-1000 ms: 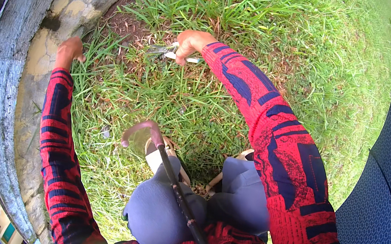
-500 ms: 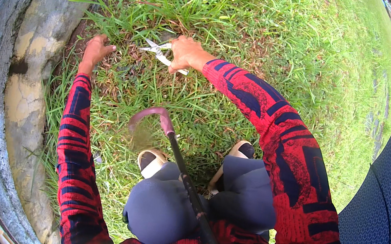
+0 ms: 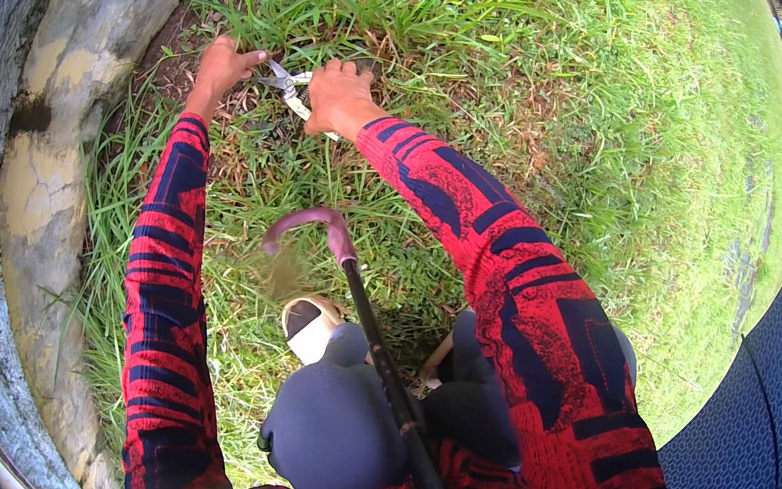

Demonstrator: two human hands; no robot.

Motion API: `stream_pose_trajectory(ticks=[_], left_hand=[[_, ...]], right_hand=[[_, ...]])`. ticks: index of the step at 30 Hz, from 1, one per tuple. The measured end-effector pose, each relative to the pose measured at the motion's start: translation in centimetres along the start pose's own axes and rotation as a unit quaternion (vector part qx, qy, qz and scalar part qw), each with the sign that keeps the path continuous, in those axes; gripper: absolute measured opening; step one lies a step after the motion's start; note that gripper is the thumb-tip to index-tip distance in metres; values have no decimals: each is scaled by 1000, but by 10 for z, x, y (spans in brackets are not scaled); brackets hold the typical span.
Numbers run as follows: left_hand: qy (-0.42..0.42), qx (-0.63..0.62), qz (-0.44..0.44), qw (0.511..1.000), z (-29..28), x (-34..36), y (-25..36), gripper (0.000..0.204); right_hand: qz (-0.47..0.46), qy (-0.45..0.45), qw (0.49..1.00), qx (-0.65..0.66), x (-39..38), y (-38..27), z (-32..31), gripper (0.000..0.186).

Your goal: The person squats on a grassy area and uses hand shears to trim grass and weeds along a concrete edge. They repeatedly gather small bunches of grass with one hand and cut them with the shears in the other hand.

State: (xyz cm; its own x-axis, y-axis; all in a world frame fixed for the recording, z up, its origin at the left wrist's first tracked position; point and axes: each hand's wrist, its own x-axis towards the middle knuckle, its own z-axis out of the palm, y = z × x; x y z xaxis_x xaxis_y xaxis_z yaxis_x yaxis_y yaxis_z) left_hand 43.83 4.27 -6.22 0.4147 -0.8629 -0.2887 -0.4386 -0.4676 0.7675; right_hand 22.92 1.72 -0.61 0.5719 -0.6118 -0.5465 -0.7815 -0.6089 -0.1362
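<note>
Head view, upper left of the frame: the right hand (image 3: pixel 336 102) has its fingers curled round the spread shears (image 3: pixel 288 95), their long axis slanting up-left, blades (image 3: pixel 279 75) toward the left hand (image 3: pixel 219 73) just beside, thumb out, its hold impossible to tell.

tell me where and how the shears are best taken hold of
Probably by the white handles of the shears, from the right, where the right hand holds them. The blades point up and left, toward the left hand, so that end looks worth avoiding. The handles spread apart behind them, so wrapping both seems best.
</note>
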Motion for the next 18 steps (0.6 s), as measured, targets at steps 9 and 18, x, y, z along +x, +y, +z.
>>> stream_pose_trajectory(ticks=[9, 18], left_hand=[[-21, 92, 18, 995, -5, 6, 10, 35], [-8, 67, -3, 998, -33, 20, 9, 37]], right_hand=[[-49, 35, 998, 23, 22, -6, 3, 25], [-37, 57, 998, 1, -1, 11, 4, 63]])
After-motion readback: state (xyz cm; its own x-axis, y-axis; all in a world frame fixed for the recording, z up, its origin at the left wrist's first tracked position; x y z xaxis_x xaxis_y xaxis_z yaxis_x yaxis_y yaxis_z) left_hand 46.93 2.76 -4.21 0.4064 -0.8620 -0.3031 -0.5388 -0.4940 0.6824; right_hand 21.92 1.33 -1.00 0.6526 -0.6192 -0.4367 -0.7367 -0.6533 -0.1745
